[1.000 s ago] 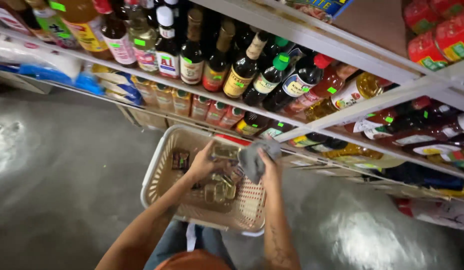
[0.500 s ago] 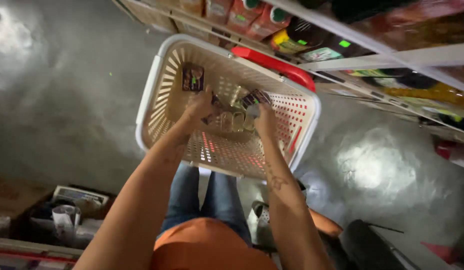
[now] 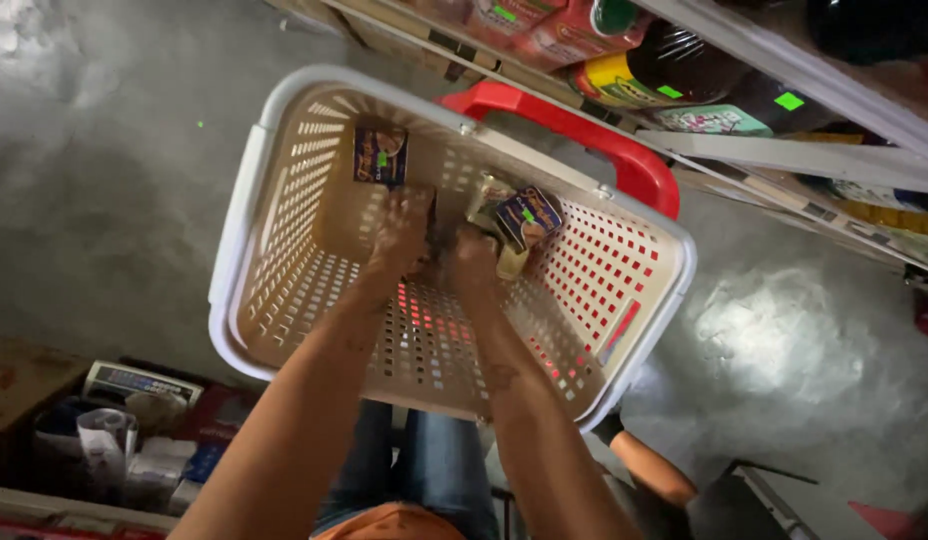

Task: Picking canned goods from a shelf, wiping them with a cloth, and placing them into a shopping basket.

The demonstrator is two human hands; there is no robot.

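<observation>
- The hands, left [image 3: 402, 232] and right [image 3: 472, 262], meet inside the basket [image 3: 246, 190]; blur hides the fingers and whatever lies between them.
- A packet [image 3: 527, 217] by the basket's far wall is partly covered by the right hand.
- Shelf [image 3: 784, 150] bottles [image 3: 684, 75] are cut off at the top edge.
- Boxed clutter [image 3: 114, 440] at lower left is too dim to identify.

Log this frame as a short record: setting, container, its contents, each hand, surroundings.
setting: shop aisle, grey floor
container: beige perforated basket with red handle
contents: dark blue packet by the far wall; similar packet near the handle
left hand: inside basket, grip unclear
right hand: inside basket, beside the packets
surroundings: shelf of bottles and jars
</observation>
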